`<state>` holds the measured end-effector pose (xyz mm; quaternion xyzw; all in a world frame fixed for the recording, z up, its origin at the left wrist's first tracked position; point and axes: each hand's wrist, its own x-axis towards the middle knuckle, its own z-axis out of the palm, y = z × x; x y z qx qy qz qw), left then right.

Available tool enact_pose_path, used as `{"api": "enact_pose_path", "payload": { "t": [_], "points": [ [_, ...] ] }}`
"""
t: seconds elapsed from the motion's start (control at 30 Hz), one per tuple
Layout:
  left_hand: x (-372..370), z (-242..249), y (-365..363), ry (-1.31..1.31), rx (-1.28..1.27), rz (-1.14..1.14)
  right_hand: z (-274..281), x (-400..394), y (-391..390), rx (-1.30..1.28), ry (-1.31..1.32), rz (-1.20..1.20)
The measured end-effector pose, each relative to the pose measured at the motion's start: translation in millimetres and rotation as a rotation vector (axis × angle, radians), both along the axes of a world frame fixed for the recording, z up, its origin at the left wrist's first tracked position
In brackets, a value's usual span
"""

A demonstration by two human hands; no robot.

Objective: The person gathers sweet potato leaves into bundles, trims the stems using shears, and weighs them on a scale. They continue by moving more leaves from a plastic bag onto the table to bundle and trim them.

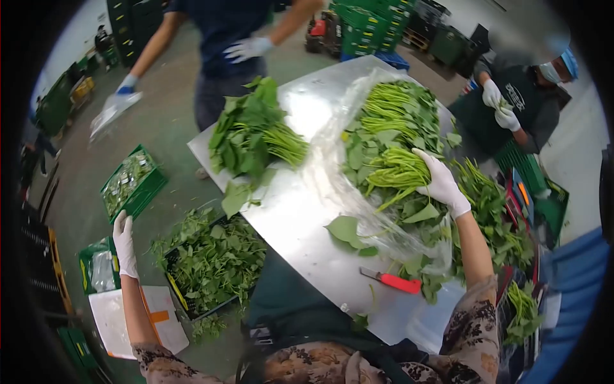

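While both gloved hands are spread wide apart, the scene reads as follows:

Right hand: the right hand (442,184) lies on a bundle of green stems (398,173), its grip curled over the stem ends, fingers closed around them.
Stems: the bundle lies on the big heap of leafy greens (396,121) at the right of the metal surface (300,211), on clear plastic sheet (339,141).
Left hand: the left hand (124,244) hangs out to the left, well off the surface, over the floor; its grip is apart, fingers straight, holding nothing.
Below left hand: a dark crate of leaves (214,262) just to its right, a white board (137,320) near it.
Surface: a second bunch of greens (252,131) at the far left corner, a red-handled knife (391,280) at the near edge.
Others: one person (224,38) stands at the far side, another person (518,102) at the far right handles greens.
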<state>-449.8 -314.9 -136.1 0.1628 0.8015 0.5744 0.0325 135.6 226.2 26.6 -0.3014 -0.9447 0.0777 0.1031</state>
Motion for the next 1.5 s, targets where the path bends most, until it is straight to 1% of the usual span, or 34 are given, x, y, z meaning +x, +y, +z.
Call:
{"api": "enact_pose_path", "payload": {
  "t": [0.03, 0.07, 0.1, 0.13, 0.17, 0.2, 0.23, 0.27, 0.33, 0.37, 0.4, 0.43, 0.53, 0.6, 0.63, 0.67, 0.73, 0.8, 0.87, 0.9, 1.0, 1.03, 1.13, 1.17, 1.27, 1.3, 1.37, 1.43, 1.5],
  "points": [
    [16, 14, 27, 0.025, 0.031, -0.083, 2, 6, 0, -0.021, 0.058, 0.01],
    [44, 33, 60, 0.105, 0.032, -0.16, 2, 11, 1, -0.043, 0.119, 0.025],
    [82, 62, 94, 0.096, 0.017, -0.253, 3, 15, 2, -0.064, 0.181, 0.045],
    [114, 82, 123, 0.101, 0.002, -0.341, 5, 18, 2, -0.196, 0.27, 0.029],
    [147, 104, 150, 0.046, -0.026, -0.437, 9, 23, 0, -0.328, 0.357, 0.013],
    [172, 114, 174, -0.004, -0.006, -0.549, 13, 28, -4, -0.463, 0.443, -0.004],
    [200, 122, 197, 0.034, 0.018, -0.646, 23, 29, -13, -0.618, 0.531, -0.025],
    [221, 125, 216, 0.017, 0.048, -0.751, 31, 31, -20, -0.624, 0.585, -0.038],
    [258, 131, 247, 0.017, -0.016, -0.949, 22, 55, -6, -0.486, 0.637, -0.019],
    [271, 131, 264, 0.104, 0.053, -1.085, 23, 63, -3, -0.509, 0.674, -0.049],
    [286, 127, 280, 0.148, 0.126, -1.141, 24, 70, -1, -0.531, 0.709, -0.08],
    [301, 127, 293, 0.137, 0.156, -1.164, 24, 76, -1, -0.554, 0.744, -0.11],
    [337, 111, 334, 0.141, 0.054, -1.198, 30, 86, -14, -0.485, 0.742, -0.119],
    [358, 81, 361, 0.386, 0.129, -1.127, 28, 84, -24, -0.537, 0.796, -0.171],
    [368, 75, 370, 0.506, 0.165, -1.082, 30, 80, -34, -0.534, 0.787, -0.189],
    [377, 81, 374, 0.564, 0.212, -1.085, 31, 77, -42, -0.535, 0.778, -0.207],
    [391, 100, 375, 0.677, 0.297, -1.098, 25, 81, -46, -0.65, 0.778, -0.186],
    [395, 111, 375, 0.711, 0.365, -1.093, 30, 72, -65, -0.71, 0.801, -0.171],
    [394, 124, 372, 0.78, 0.42, -1.059, 30, 65, -76, -0.695, 0.822, -0.093],
    [395, 133, 366, 0.754, 0.48, -1.007, 29, 62, -82, -0.71, 0.831, -0.073],
    [395, 141, 352, 0.021, 0.682, -1.197, 25, 48, -102, -0.704, 0.851, -0.059],
    [402, 147, 349, -0.166, 0.767, -1.114, 20, 44, -104, -0.692, 0.843, -0.067],
    [408, 148, 340, -0.661, 0.842, -1.017, 23, 22, -118, -0.666, 0.828, -0.043],
    [411, 137, 344, -0.579, 0.842, -0.949, 25, 16, -122, -0.646, 0.819, -0.036],
    [410, 127, 331, -0.82, 0.805, -1.025, 35, -1, -140, -0.634, 0.819, -0.019],
    [403, 123, 327, -0.835, 0.729, -1.113, 39, -6, -147, -0.64, 0.823, -0.013],
    [397, 123, 312, -0.699, 0.612, -1.271, 41, -11, -156, -0.611, 0.789, -0.006],
    [401, 132, 290, -0.513, 0.577, -1.268, 44, -18, -167, -0.61, 0.775, 0.003],
    [397, 126, 281, -0.398, 0.634, -1.375, 44, -29, -183, -0.637, 0.786, 0.007]
  ]
}}
